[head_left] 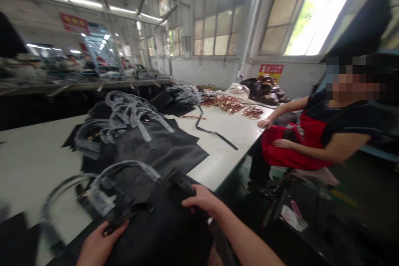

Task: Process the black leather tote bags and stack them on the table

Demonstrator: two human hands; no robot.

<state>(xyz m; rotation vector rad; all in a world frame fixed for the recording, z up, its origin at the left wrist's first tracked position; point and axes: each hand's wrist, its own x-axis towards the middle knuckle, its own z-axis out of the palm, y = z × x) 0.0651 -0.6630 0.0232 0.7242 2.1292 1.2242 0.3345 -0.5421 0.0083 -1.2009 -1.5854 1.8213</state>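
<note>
A black handbag (168, 224) with wrapped handles (127, 166) is in front of me at the near table edge. My left hand (102, 241) is closed on its near left part, by a small metal fitting; the fingertips are partly hidden. My right hand (204, 200) is closed around a black strap (181, 181) on the bag's right side. Below that wrist hangs a dark strap with a metal piece (210, 220). Beyond lies a pile of similar black bag pieces (156, 149) with plastic-wrapped handles.
The white table (212, 170) bears a loose black strip (218, 134) and heaps of brown straps with metal fittings (229, 104). A seated person in a red apron (296, 149) is at the right, a hand on the table edge. Dark pieces (18, 241) lie at lower left.
</note>
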